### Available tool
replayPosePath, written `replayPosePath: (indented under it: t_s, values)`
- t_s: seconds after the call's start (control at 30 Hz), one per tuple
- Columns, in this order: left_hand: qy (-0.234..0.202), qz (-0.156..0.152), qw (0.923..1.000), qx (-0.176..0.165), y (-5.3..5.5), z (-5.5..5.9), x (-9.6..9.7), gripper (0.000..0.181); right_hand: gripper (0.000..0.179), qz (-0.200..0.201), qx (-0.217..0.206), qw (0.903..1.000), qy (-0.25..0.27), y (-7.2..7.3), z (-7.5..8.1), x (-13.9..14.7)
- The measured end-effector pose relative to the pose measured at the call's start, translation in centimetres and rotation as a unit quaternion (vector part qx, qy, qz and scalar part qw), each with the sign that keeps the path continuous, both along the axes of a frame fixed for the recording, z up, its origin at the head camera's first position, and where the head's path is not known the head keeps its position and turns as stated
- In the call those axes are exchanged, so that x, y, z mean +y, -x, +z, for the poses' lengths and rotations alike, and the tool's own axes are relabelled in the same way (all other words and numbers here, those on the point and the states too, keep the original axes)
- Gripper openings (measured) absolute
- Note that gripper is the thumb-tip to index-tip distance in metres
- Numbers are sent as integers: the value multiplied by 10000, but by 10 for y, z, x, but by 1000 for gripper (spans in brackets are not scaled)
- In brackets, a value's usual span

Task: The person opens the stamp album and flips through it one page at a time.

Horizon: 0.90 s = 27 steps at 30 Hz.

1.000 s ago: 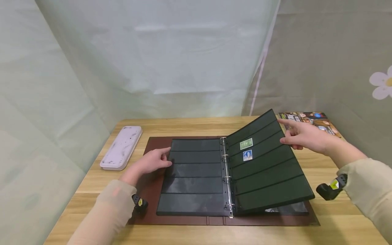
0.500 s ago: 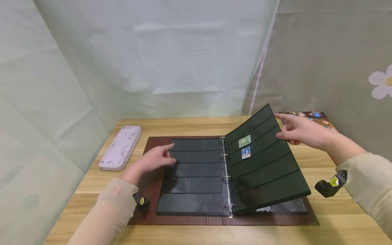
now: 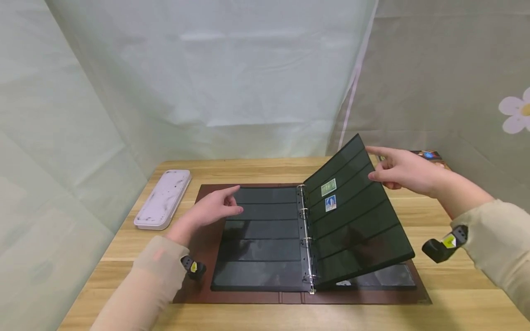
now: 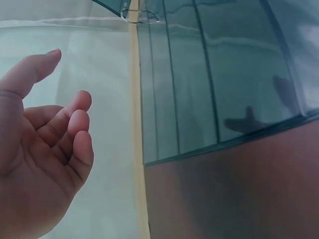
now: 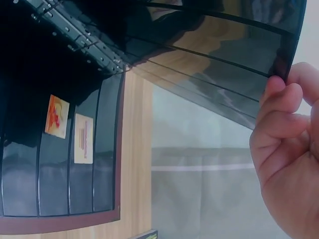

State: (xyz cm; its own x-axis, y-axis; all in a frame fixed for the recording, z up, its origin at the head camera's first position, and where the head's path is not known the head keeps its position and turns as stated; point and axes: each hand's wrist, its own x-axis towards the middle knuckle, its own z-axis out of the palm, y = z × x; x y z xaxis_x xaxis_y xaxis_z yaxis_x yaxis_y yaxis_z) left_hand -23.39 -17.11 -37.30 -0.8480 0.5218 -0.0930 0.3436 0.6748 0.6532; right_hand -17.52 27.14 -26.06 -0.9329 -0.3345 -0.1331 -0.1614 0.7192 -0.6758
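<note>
A brown ring binder (image 3: 204, 262) lies open on the wooden table. My right hand (image 3: 378, 168) pinches the outer top edge of a black pocket page (image 3: 356, 220) and holds it tilted up from the rings (image 3: 305, 240). On that page sit a green stamp (image 3: 328, 187) and a blue stamp (image 3: 330, 202). The right wrist view shows my curled fingers (image 5: 279, 119) at the page's edge (image 5: 224, 55), and two more stamps (image 5: 56, 116) on the sheet underneath. My left hand (image 3: 233, 200) hovers with relaxed fingers over the top left corner of the flat left page (image 3: 261, 239), holding nothing.
A pale lilac pencil case (image 3: 163, 198) lies at the table's left edge. A colourful magazine (image 3: 428, 155) lies at the back right behind my right hand. Cloth walls enclose the table on three sides. Bare wood shows in front of the binder.
My right hand has swung the stamped page up and leftward, so it stands steeper. My left hand has lifted slightly off the left page and drifted right.
</note>
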Motion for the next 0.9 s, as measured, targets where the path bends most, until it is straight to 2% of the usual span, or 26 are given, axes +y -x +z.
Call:
replayPosePath:
  t_s: [0.23, 0.4, 0.6, 0.77, 0.9]
  values:
    - [-150, -4, 9999, -63, 2, 11, 4, 73, 76, -139, -65, 9998, 139, 0, 4, -10]
    - [-310, -35, 9994, -169, 3, 16, 8, 74, 76, -108, -165, 9993, 321, 1, 7, -19]
    - [-302, -78, 9994, -150, 3, 25, 14, 74, 76, -73, -116, 9995, 268, 3, 11, -27]
    - [-497, -201, 9983, -221, 4, 35, 23, 75, 75, -42, -86, 9994, 328, 5, 14, -34]
    - [-791, -380, 9956, -328, 7, 42, 35, 74, 73, -25, -184, 9976, 661, 8, 13, -40]
